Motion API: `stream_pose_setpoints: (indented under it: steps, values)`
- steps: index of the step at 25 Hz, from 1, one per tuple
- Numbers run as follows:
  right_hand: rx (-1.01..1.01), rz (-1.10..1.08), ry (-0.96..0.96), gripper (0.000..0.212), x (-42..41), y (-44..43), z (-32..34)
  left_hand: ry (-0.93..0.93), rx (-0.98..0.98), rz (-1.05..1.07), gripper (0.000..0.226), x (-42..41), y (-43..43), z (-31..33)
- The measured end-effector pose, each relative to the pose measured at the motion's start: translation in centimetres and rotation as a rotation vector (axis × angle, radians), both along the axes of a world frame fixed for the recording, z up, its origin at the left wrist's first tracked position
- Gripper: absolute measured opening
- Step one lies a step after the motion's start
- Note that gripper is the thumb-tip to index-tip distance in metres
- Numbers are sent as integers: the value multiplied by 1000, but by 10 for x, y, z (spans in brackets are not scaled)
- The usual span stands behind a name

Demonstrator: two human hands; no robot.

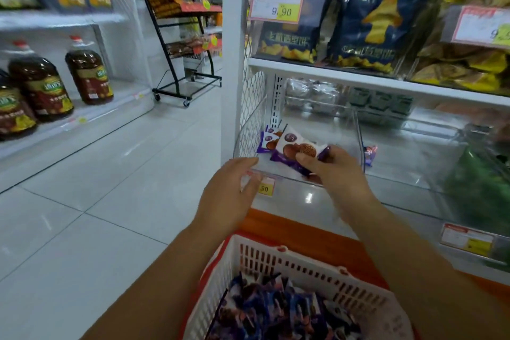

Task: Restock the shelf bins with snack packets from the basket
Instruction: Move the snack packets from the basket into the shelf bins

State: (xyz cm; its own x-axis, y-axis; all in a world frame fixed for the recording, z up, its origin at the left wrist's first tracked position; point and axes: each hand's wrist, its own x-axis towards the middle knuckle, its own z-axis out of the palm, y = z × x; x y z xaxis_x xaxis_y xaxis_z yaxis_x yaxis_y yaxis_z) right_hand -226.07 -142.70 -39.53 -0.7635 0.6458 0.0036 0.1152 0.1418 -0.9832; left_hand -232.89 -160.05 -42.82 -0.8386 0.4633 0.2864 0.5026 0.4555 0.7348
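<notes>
A purple-and-white packet point(296, 150) sits in the right grip point(335, 171), pinched between thumb and curled fingers and held just above the front edge of a clear bin point(356, 130) on the lower shelf. There may be a second packet under it; that cannot be told. Beyond the right grip and a little to its left, two more packets point(269, 142) lie in the bin's back corner. To the right of the grip, past the bin's side wall, another packet point(369, 154) stands in the next bin. The left grip point(229, 196) is released, its fingers straight and empty, at the bin's front left corner beside a yellow price tag point(267, 188); whether it touches the bin is unclear. Below both grips is a white basket point(303, 265) heaped with the same packets point(276, 312). Above the right grip, dark blue bags point(372, 25) fill the upper shelf. Far left of the left grip, across the aisle, stand oil bottles point(41, 85).
</notes>
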Motion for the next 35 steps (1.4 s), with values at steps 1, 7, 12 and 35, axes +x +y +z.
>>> stream_pose_setpoints:
  steps: [1, 7, 12, 35]
  values:
    - [96, -19, -32, 23, -21, 9, 5, 93, -56, 23, 42, -10, -1, -3]
    - [244, 73, -503, 32, -138, 55, -32, 277, -239, 12, 48, -43, -7, -35]
    - [106, 68, -523, 51, -185, 66, -62, 411, -258, -20, 42, -51, -9, -37]
    - [281, 100, -102, 14, 48, -5, -82, 17, -552, -358, 41, 52, -6, -114]
